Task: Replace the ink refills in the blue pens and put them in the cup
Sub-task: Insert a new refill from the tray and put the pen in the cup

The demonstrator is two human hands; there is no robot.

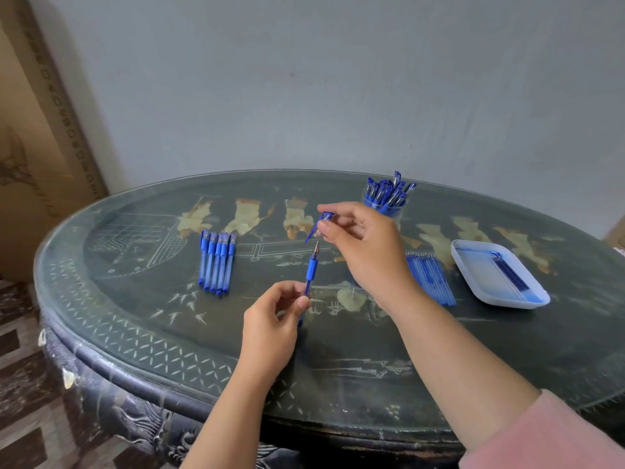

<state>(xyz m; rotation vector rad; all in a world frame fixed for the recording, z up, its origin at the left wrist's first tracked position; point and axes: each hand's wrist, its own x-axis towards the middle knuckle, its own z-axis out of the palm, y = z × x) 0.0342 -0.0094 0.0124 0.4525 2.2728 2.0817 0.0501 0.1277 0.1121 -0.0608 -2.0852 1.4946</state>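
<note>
My left hand (274,319) pinches the lower barrel of an uncapped blue pen (311,269), tip pointing up and away. Just above the tip, my right hand (362,243) pinches the pen's blue cap (320,225) between thumb and forefinger. A clear cup (389,211) packed with several capped blue pens stands at the back, behind my right hand. Several capped blue pens (217,264) lie in a row on the left. A row of blue refills (431,277) lies to the right of my right wrist.
A white tray (473,265) stained with blue ink holds a few used refills at the right. The dark oval table (142,333) has a glass top and a carved edge. A wall rises behind it; a framed panel leans at the far left.
</note>
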